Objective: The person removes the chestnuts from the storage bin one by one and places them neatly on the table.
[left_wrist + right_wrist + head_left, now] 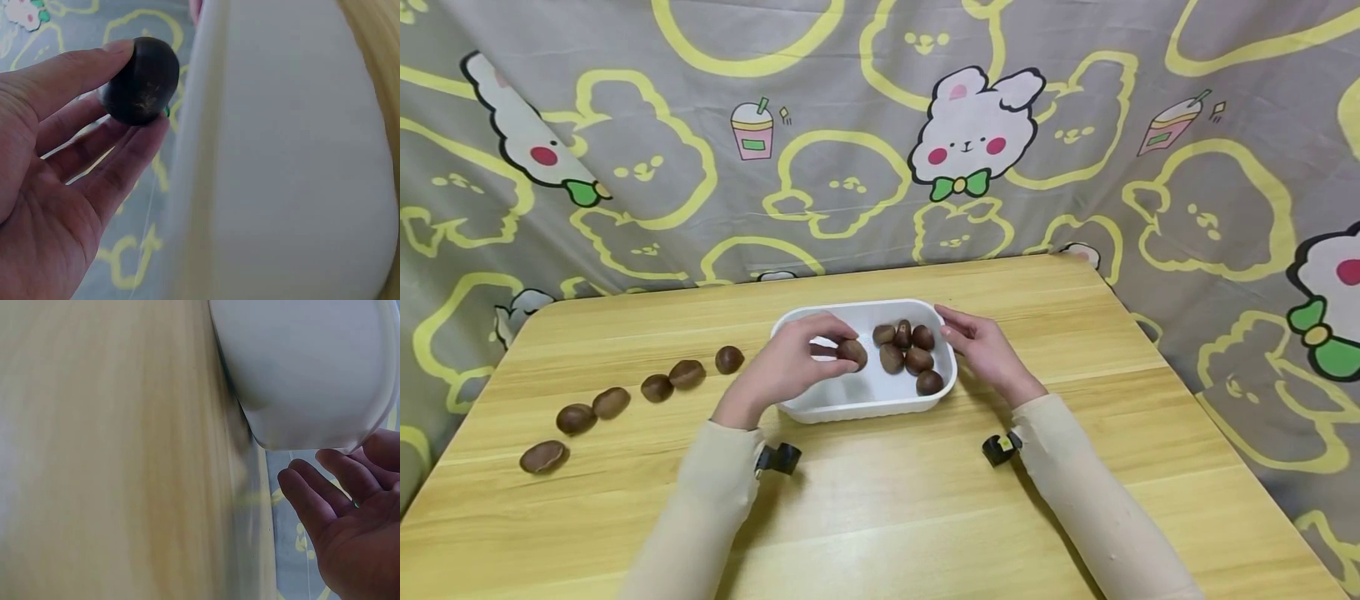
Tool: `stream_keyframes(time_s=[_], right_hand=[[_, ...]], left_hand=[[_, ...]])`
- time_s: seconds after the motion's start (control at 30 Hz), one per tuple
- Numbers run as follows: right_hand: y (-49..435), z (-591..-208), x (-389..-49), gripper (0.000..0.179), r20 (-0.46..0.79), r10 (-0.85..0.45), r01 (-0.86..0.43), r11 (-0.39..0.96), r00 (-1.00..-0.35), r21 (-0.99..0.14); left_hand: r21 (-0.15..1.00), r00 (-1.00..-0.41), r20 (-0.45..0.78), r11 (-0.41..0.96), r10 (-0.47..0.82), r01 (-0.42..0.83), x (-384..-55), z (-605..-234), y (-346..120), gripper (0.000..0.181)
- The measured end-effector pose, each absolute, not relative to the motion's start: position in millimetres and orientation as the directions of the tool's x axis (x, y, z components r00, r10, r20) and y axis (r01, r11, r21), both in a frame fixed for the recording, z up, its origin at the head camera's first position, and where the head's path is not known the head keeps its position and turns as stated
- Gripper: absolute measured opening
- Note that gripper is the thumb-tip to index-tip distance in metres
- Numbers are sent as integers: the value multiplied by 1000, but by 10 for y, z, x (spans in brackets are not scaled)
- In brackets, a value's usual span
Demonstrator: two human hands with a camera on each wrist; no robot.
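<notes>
And here's the left hand (786, 360), at the centre of the head view, pinching a chestnut (853, 356) between thumb and fingertips! It's over the left part of the white tray (865, 408); whether it touches the floor of the tray, I can't tell. The left wrist view shows the grip nicely, upper left: thumb on one side, fingertips on the other, palm well off it. A light hold like that probably suits a smooth, rounded thing and leaves it easy to release.

Over to the right hand (991, 352), right of centre: fingers loosely spread and fairly straight, thumb and forefinger at the tray's right end. Likely that's to steady it, though how firmly they press, I can't say.

Inside the tray, six loose chestnuts (918, 360) bunch on the right, leaving the left part of the floor roomy. And look at the left of the frame: six spare chestnuts (657, 387) slant across the table (925, 500), from lower left up towards the tray, some side by side, all on the left hand's side and so presumably handy for it. Behind it all, the patterned cloth (842, 200) fills the upper frame.
</notes>
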State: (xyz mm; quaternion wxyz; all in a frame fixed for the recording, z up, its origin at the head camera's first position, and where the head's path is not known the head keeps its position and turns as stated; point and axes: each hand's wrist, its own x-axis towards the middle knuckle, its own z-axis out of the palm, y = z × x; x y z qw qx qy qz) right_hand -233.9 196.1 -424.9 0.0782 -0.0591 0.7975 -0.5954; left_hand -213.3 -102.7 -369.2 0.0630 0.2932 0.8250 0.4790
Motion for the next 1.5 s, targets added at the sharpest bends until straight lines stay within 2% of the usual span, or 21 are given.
stream_keyframes(time_s=[0.4, 0.73, 1.13, 1.5], right_hand=[[1969, -4245, -2331, 44, -60, -184, 7, 275, -981, -962], [1961, -4239, -2330, 45, -45, -188, -12, 290, -981, -957], [1957, -4242, -2331, 44, -53, -192, -3, 283, -980, -959], [1957, -4245, -2327, 45, -46, -190, -10, 284, -981, -959]], left_hand=[[865, -912, 150, 396, 382, 308, -2080, -3597, -1634, 30], [806, -963, 99, 547, 252, 226, -1958, -3642, -2053, 33], [726, -986, -52, 683, 158, 71, -1839, -3866, -2402, 48], [720, -975, -99, 690, 201, 69, -1846, -4114, -2483, 39]])
